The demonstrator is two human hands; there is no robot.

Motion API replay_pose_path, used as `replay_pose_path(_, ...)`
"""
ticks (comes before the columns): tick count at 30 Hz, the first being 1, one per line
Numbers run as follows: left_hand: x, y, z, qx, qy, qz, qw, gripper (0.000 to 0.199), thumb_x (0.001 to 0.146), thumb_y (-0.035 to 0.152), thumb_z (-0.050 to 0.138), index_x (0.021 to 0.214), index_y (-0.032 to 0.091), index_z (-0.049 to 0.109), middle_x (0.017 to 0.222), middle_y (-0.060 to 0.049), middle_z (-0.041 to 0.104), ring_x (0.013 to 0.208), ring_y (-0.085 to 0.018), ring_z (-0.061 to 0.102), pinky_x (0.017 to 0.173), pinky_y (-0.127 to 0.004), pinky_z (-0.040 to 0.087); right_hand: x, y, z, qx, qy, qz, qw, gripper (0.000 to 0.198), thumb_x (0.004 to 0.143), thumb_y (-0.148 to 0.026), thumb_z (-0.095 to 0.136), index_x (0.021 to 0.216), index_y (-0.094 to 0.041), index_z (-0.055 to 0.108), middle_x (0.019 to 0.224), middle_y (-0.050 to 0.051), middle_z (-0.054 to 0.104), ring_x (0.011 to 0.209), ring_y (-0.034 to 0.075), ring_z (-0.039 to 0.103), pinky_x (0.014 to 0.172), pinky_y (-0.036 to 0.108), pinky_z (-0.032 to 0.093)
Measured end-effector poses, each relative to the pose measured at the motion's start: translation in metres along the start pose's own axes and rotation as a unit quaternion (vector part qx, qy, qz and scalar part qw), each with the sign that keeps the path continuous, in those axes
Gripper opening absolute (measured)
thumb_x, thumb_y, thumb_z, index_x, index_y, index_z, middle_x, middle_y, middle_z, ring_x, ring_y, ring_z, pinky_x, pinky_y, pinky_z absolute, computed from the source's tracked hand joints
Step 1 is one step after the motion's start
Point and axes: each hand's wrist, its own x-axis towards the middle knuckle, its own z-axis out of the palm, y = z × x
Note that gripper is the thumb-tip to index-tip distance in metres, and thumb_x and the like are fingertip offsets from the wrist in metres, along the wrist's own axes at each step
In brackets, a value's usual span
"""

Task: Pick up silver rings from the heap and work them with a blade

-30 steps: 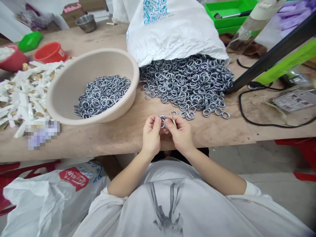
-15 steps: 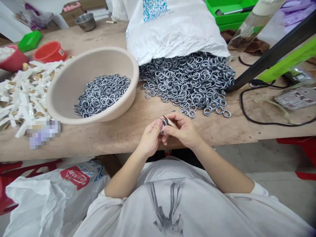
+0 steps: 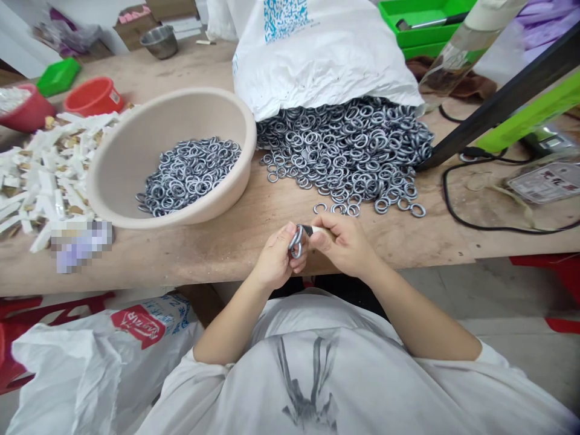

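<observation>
Grey metal rings [image 3: 296, 243], apparently more than one, are pinched in the fingers of my left hand [image 3: 273, 258] near the table's front edge. My right hand [image 3: 348, 246] is closed on a small knife-like tool [image 3: 308, 230] with a dark blade and a pale handle. Its dark end meets the rings; my fingers cover most of the handle. Beyond my hands, a heap of loose rings [image 3: 353, 151] spills from a white sack [image 3: 317, 66]. To the left a beige basin [image 3: 122, 142] stands tilted, with many similar rings inside.
White strip-like pieces [image 3: 45, 175] lie heaped at the left, near a red bowl [image 3: 93, 96]. A black and green stand [image 3: 507, 99] slants in at the right, above a black cable [image 3: 446, 196]. Behind it are a clear bottle [image 3: 462, 54] and green trays [image 3: 412, 27].
My right hand has drawn slightly right, and the tool's dark end now points left at the rings. The rings in my left hand show more fully.
</observation>
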Motion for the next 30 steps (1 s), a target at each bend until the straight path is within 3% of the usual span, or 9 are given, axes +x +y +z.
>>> replay_pose_path(3,0.0,0.001,0.0,-0.016,0.003,-0.001,1.0,0.049,0.08,0.06,0.072,0.07,0.018,0.047,0.05,0.008,0.039,0.036,-0.004,0.03,0.035,-0.016,0.028,-0.01,-0.005,-0.001,-0.087,-0.021,-0.033,0.995,0.052,0.098,-0.061,0.045,0.068,-0.02,0.057,0.063,0.0,0.054,0.06,0.013,0.046,0.059,0.029,0.029)
replay_pose_path(9,0.0,0.001,0.001,-0.025,0.0,-0.003,1.0,0.048,0.081,0.059,0.071,0.07,0.019,0.047,0.048,0.008,0.038,0.035,-0.004,0.029,0.034,-0.016,0.027,-0.012,-0.008,0.004,-0.11,-0.029,-0.041,0.993,0.054,0.098,-0.062,0.042,0.063,-0.021,0.049,0.06,-0.001,0.049,0.058,0.012,0.042,0.057,0.028,0.028)
replay_pose_path(12,-0.002,0.0,0.002,-0.026,-0.022,-0.004,0.999,0.05,0.08,0.058,0.072,0.067,0.018,0.046,0.048,0.008,0.037,0.035,-0.004,0.028,0.034,-0.016,0.027,-0.004,0.002,0.002,-0.082,-0.029,-0.003,0.996,0.059,0.097,-0.068,0.039,0.061,-0.021,0.044,0.057,-0.003,0.043,0.056,0.012,0.039,0.056,0.029,0.026)
replay_pose_path(15,-0.004,0.001,0.003,-0.015,-0.052,-0.007,0.999,0.052,0.082,0.059,0.07,0.062,0.017,0.046,0.05,0.007,0.038,0.036,-0.004,0.028,0.035,-0.017,0.03,0.006,0.016,-0.001,-0.034,0.032,0.065,0.997,0.064,0.091,-0.077,0.039,0.058,-0.022,0.038,0.055,-0.004,0.035,0.055,0.012,0.035,0.056,0.029,0.026)
replay_pose_path(18,-0.001,0.002,0.003,-0.016,-0.003,0.015,1.0,0.05,0.084,0.058,0.069,0.064,0.017,0.049,0.053,0.006,0.042,0.038,-0.004,0.032,0.037,-0.017,0.034,0.007,0.019,0.001,0.009,0.075,0.074,0.994,0.059,0.089,-0.076,0.046,0.064,-0.022,0.047,0.059,-0.003,0.043,0.059,0.013,0.04,0.058,0.029,0.031)
replay_pose_path(22,0.007,-0.001,0.001,-0.017,0.099,0.067,0.993,0.043,0.08,0.055,0.076,0.075,0.017,0.057,0.06,0.005,0.053,0.046,-0.005,0.046,0.043,-0.017,0.044,-0.006,0.004,0.014,0.015,0.087,0.048,0.995,0.039,0.078,-0.059,0.075,0.079,-0.022,0.061,0.071,-0.001,0.061,0.066,0.015,0.052,0.064,0.029,0.039)
replay_pose_path(25,0.01,-0.004,-0.002,-0.016,0.098,0.085,0.991,0.042,0.076,0.052,0.08,0.075,0.016,0.06,0.059,0.004,0.056,0.049,-0.006,0.052,0.049,-0.017,0.049,-0.012,-0.003,0.022,0.049,0.101,0.067,0.991,0.028,0.079,-0.045,0.078,0.076,-0.022,0.063,0.071,-0.001,0.064,0.066,0.015,0.055,0.064,0.029,0.042)
replay_pose_path(28,0.009,-0.002,-0.003,-0.019,0.099,0.068,0.993,0.035,0.079,0.045,0.079,0.084,0.014,0.065,0.066,0.002,0.063,0.052,-0.006,0.056,0.054,-0.018,0.054,-0.011,0.001,0.022,0.113,0.127,0.078,0.982,0.027,0.081,-0.046,0.076,0.077,-0.022,0.064,0.068,-0.002,0.062,0.063,0.014,0.054,0.062,0.029,0.042)
replay_pose_path(30,0.007,0.0,-0.002,-0.028,0.103,0.045,0.993,0.031,0.082,0.041,0.076,0.091,0.013,0.067,0.071,0.0,0.066,0.056,-0.007,0.059,0.056,-0.02,0.057,-0.011,0.006,0.022,0.102,0.16,0.055,0.98,0.029,0.081,-0.047,0.077,0.074,-0.022,0.063,0.067,-0.003,0.059,0.063,0.014,0.052,0.063,0.029,0.041)
